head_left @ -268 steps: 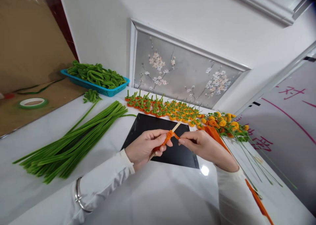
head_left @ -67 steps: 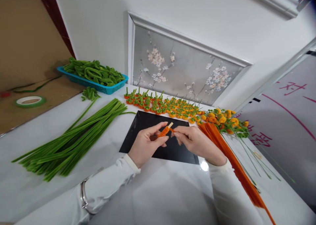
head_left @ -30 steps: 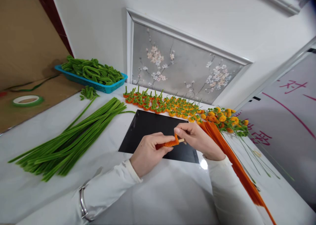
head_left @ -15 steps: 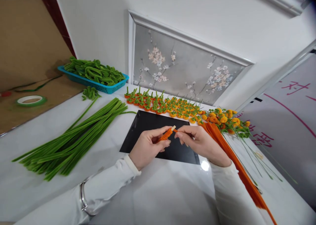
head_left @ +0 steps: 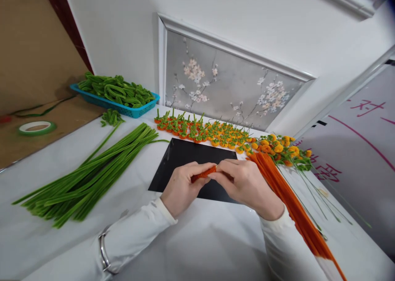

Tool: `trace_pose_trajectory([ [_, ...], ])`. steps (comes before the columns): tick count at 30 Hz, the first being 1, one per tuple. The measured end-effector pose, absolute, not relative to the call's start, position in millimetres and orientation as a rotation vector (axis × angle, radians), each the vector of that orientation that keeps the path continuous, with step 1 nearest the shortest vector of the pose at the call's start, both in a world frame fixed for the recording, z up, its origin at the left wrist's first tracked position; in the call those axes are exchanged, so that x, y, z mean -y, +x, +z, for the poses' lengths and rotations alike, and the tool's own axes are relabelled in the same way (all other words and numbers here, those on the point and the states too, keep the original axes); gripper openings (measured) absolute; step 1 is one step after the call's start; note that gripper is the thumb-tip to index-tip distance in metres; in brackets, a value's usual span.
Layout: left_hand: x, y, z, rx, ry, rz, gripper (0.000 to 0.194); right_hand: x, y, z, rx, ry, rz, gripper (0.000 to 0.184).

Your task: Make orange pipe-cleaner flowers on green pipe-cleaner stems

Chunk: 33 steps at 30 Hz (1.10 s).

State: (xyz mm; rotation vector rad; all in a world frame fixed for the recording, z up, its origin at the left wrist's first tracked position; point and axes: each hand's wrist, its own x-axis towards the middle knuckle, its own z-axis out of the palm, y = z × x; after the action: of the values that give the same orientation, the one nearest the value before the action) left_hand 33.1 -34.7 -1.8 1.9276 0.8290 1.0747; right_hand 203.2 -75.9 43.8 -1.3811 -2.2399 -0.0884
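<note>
Between my hands is an orange pipe cleaner [head_left: 204,174] wound in a tight coil; the pale stick inside it is mostly covered now. My left hand [head_left: 184,186] is closed round the coil's left part. At the right end the fingers of my right hand [head_left: 245,184] pinch it, and they hide that end. Both hands are above a black mat [head_left: 165,163] on the white table. Beyond the mat stand rows of small orange and yellow pipe-cleaner flower heads [head_left: 197,135] with green stems. A bundle of long orange pipe cleaners [head_left: 286,194] lies beside my right forearm.
Long green pipe cleaners [head_left: 92,174] spread over the table's left side. Behind them a blue basket [head_left: 135,111] holds looped green pieces. A roll of green tape [head_left: 37,128] lies on cardboard at far left. Finished-looking yellow flowers [head_left: 279,148] are heaped at the right by the wall.
My right hand has moved left and down to the coil and now grips its end. The pale stick tip that stuck out before is covered by the fingers.
</note>
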Motion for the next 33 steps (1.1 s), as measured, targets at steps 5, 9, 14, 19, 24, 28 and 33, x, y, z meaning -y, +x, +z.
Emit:
trace_pose_trajectory([
  [5,37,33,2,-0.826,2.125,1.096,0.027,74,203,44,2.125,-1.44,-0.095,0.017],
  [9,40,34,3,-0.829,2.146,1.129,0.022,71,205,43,2.136,-1.414,0.079,0.028],
  [14,44,34,5,-0.891,2.104,1.115,0.021,69,209,42,2.117,-1.44,0.166,0.038],
  [19,39,34,9,-0.759,1.743,0.778,0.025,68,212,40,2.113,-1.357,0.204,0.028],
  [24,32,31,14,-0.594,1.451,0.55,0.033,69,213,40,2.142,-1.327,0.272,0.02],
  [28,31,30,12,-0.663,1.575,0.727,0.02,69,213,39,2.126,-1.375,0.291,0.014],
  [33,33,32,6,-0.674,1.676,0.882,0.018,69,209,39,2.124,-1.345,0.232,0.016],
])
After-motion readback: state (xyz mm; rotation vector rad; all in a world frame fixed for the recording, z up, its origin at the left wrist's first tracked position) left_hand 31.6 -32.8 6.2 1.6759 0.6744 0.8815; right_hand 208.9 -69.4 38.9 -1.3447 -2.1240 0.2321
